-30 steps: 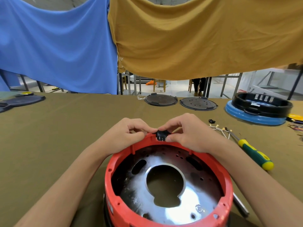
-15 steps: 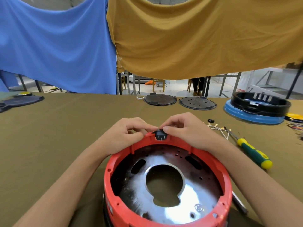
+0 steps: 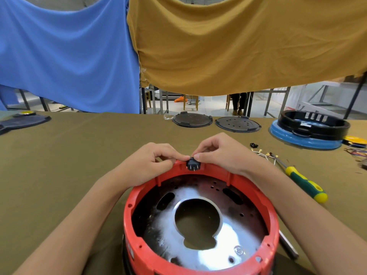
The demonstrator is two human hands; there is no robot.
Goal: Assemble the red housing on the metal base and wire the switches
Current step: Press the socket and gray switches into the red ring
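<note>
Olive cloth-covered table (image 3: 69, 165): switch (image 3: 193, 164) sits at 12 o'clock on red housing (image 3: 139, 197), prongs inward; left hand (image 3: 148, 165) and right hand (image 3: 220, 153) pinch it, equally near.

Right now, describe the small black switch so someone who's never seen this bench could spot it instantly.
Find the red housing, the big ring nearest the camera. At its far rim, between both hands, sits the switch. It is the only small black block there, with metal prongs facing into the ring.

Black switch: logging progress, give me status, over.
Left hand and right hand both pinch black switch at red housing far rim. Prongs face inward, unwired. Nothing in the way.
</note>
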